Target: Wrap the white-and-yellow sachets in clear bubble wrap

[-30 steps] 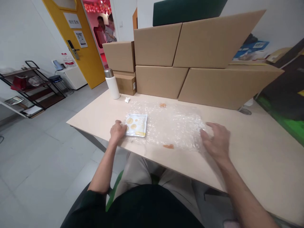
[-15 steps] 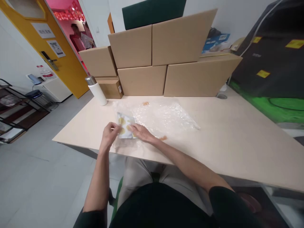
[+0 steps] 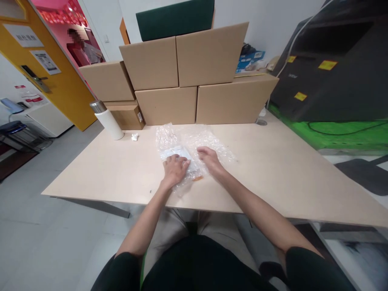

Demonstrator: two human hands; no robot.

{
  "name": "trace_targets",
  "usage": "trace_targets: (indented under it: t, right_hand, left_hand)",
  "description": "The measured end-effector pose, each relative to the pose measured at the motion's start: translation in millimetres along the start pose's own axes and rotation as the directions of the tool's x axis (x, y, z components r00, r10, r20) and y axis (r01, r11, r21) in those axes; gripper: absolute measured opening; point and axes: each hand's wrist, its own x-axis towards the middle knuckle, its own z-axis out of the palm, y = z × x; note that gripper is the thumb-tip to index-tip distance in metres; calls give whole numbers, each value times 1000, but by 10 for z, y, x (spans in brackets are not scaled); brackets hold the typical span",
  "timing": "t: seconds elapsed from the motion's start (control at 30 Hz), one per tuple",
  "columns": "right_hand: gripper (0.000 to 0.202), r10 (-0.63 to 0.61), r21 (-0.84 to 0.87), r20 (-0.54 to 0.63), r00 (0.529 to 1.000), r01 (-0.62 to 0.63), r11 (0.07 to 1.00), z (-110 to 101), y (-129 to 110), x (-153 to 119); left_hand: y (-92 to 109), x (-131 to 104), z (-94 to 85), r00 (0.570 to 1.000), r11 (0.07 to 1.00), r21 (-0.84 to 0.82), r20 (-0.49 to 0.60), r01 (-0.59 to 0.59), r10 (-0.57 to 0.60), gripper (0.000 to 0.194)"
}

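Note:
A flat pale packet (image 3: pixel 176 152) lies on a sheet of clear bubble wrap (image 3: pixel 189 135), and some of the wrap seems folded over it. My left hand (image 3: pixel 176 167) presses down on the packet with its fingers spread, covering much of it. Just to the right, my right hand (image 3: pixel 209 158) is closed over the wrap, its fingers curled round what looks like the sheet's edge. An orange-brown strip of tape (image 3: pixel 198 178) shows on the wrap between my wrists.
A white bottle with a metal cap (image 3: pixel 109 123) stands at the table's back left, beside a crumpled white scrap (image 3: pixel 134 137). Stacked cardboard boxes (image 3: pixel 165 106) line the back of the table (image 3: pixel 273 173). A person (image 3: pixel 87 50) is visible through the doorway.
The packet's yellow-patterned face no longer shows; its visible part is pale. My left hand now lies flat on it, while my right hand has moved off onto the wrap. The view has shifted right.

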Motion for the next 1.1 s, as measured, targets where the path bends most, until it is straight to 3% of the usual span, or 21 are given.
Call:
trace_targets:
  t: [0.07,0.1,0.2,0.27,0.3,0.37,0.43,0.47,0.53,0.6,0.67,0.73,0.8,0.87,0.93,1.0,1.1]
  right_hand:
    - [24,-218,-206,21,976,218,954,-34,-4,12]
    - [25,-284,-285,108,953,303,909,-5,-8,1]
    - [32,-272,-440,436,858,467,767,180,-15,-77]
    - [40,-224,-519,532,816,524,675,296,-19,-132]
    - [42,-217,-544,542,812,536,645,332,-25,-153]
    - [44,-221,-550,533,817,533,643,351,-48,-173]
    - [46,-203,-501,524,827,492,713,315,-85,-169]
    - [46,-184,-462,510,840,448,766,283,-105,-160]
    - [45,-128,-357,464,876,318,878,201,-138,-135]
    - [45,-67,-207,414,908,166,964,94,-150,-98]
    - [47,-18,-75,379,925,50,996,-54,-131,-42]
    - [47,-45,-40,313,949,61,997,-251,-88,44]
    - [39,-178,-158,187,966,208,965,-483,-33,152]
    - [32,-324,-379,75,943,327,866,-712,20,260]
    - [29,-377,-536,-3,926,317,783,-896,60,347]
    - [30,-347,-556,-63,936,256,791,-1006,79,411]
    - [33,-151,-423,-69,986,109,900,-1024,53,513]
  left_hand:
    - [27,-11,25,1000,999,45,-11,-23,23,42]
    - [18,-14,30,999,999,40,-7,-33,34,40]
    - [-113,-33,40,994,998,-58,-102,24,-30,37]
    - [-256,-71,48,943,961,-234,-263,144,-205,46]
    - [-326,-100,51,900,905,-379,-300,192,-316,55]
    - [-424,-168,43,854,682,-700,-208,211,-478,68]
    - [-430,-228,15,863,409,-899,-78,155,-499,73]
    - [-395,-244,-4,873,315,-943,-64,105,-483,73]
    - [-262,-236,-38,896,241,-970,-126,-22,-425,70]
    - [-81,-164,-39,931,270,-954,-210,-129,-299,58]
    - [109,-37,18,955,391,-896,-275,-212,-112,46]
    - [286,117,131,950,565,-772,-300,-292,81,43]
    - [447,267,276,940,724,-603,-271,-335,209,48]
    - [585,383,420,950,847,-431,-188,-309,251,52]
    - [692,454,538,962,923,-275,-105,-271,251,52]
    - [754,483,617,963,951,-154,-58,-269,264,51]
    - [775,483,675,948,947,-50,-47,-318,316,49]
